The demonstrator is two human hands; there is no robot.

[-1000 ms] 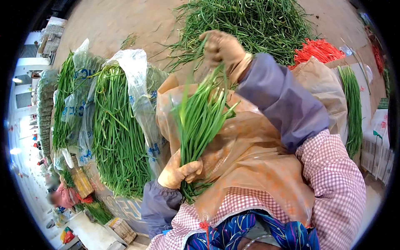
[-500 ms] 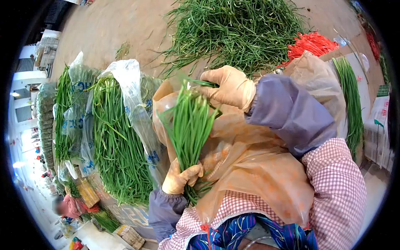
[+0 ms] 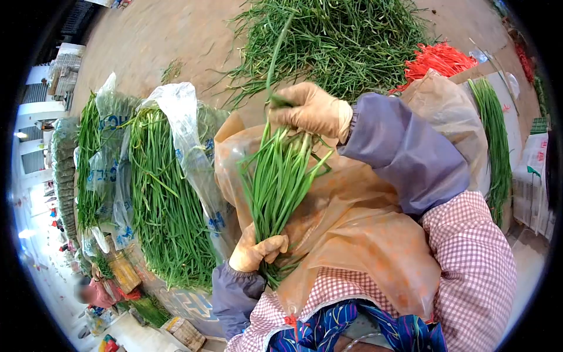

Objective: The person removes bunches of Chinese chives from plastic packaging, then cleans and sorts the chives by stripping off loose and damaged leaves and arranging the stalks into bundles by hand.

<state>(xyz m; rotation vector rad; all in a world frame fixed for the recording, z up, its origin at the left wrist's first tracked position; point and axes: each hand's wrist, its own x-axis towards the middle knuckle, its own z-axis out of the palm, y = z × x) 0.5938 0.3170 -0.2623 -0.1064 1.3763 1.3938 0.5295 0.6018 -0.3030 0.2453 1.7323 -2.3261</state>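
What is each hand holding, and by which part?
The left hand grips the green bunch around its leafy part, away from the pale ends; the right hand pinches a loose green blade, exact spot hidden.

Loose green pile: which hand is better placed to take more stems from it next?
Right, I'd say. The right hand is nearer the loose green pile, though it pinches a long leaf. The left hand is farther off, closed around the bunch.

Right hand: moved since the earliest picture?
Yes, the right hand has moved down in view, toward the wearer's body, relative to the loose green pile.
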